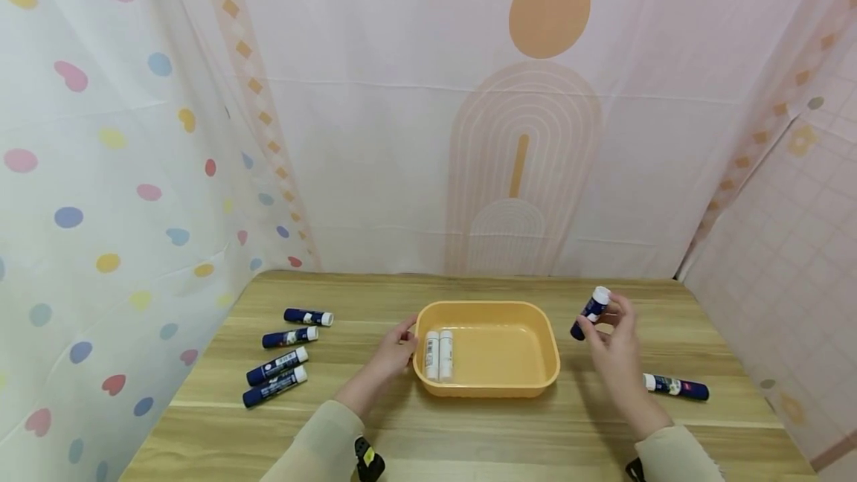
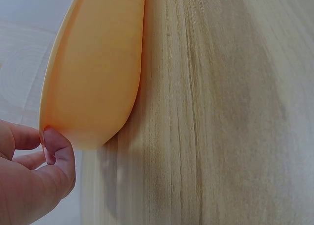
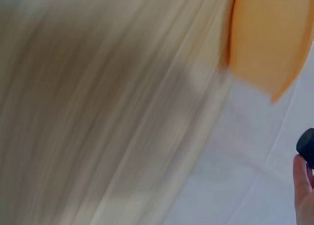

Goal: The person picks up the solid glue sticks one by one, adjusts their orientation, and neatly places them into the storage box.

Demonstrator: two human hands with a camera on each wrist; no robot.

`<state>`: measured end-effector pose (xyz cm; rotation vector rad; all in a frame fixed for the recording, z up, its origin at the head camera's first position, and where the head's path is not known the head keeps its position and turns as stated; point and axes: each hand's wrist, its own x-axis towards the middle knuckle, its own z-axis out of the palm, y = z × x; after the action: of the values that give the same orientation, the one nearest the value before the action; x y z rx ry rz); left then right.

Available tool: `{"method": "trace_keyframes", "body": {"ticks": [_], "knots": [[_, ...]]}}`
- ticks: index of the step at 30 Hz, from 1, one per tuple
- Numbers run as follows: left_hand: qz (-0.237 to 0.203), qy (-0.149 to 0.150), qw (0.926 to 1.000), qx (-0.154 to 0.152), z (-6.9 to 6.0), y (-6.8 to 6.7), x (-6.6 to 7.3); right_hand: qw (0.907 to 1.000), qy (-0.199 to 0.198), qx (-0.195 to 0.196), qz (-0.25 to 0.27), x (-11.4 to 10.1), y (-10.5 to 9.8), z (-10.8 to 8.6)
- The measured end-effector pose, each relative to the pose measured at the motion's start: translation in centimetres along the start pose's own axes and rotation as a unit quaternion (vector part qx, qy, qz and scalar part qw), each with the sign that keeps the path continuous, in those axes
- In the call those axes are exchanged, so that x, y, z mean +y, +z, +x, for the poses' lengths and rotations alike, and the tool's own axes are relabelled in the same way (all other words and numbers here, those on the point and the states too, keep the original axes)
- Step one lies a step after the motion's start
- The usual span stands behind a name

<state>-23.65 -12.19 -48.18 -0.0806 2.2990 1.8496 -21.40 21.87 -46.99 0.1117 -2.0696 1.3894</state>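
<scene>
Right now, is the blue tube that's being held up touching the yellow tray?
Apart. The head view shows a strip of wooden tabletop between the held blue tube and the right rim of the yellow tray.

The left hand is pinching the left rim of the tray, its fingers curling. The right hand is hovering to the tray's right, thumb and fingers pinching. The left forearm and right forearm are slanting inward from the tray's near side, both wearing sleeves.
</scene>
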Motion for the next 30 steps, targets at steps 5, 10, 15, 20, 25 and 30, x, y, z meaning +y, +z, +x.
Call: {"method": "trace_keyframes", "body": {"ticks": [5, 10, 15, 20, 25, 30], "knots": [[-0.002, 0.001, 1.0000, -0.003, 0.0, 0.0, 0.2, 0.9973, -0.046, -0.016, 0.055, -1.3, 2.8, -1.7], [-0.001, -0.002, 1.0000, -0.003, 0.1, 0.0, 0.2, 0.9940, -0.066, -0.044, 0.075, -2.2, 5.5, -3.0], [-0.003, -0.009, 1.0000, -0.002, 0.3, -0.1, 0.1, 0.9927, -0.027, -0.099, 0.064, -3.8, 7.8, -3.3], [-0.002, -0.003, 1.0000, -0.002, 0.3, -0.1, 0.1, 0.9815, 0.034, -0.188, 0.015, -5.0, 9.9, -3.0], [0.001, 0.000, 1.0000, -0.002, 0.2, 0.0, 0.0, 0.9641, 0.090, -0.250, -0.008, -5.1, 11.5, -3.0], [0.006, 0.002, 1.0000, -0.002, 0.2, 0.1, 0.0, 0.9423, 0.114, -0.313, -0.040, -4.9, 12.5, -3.0]]}}
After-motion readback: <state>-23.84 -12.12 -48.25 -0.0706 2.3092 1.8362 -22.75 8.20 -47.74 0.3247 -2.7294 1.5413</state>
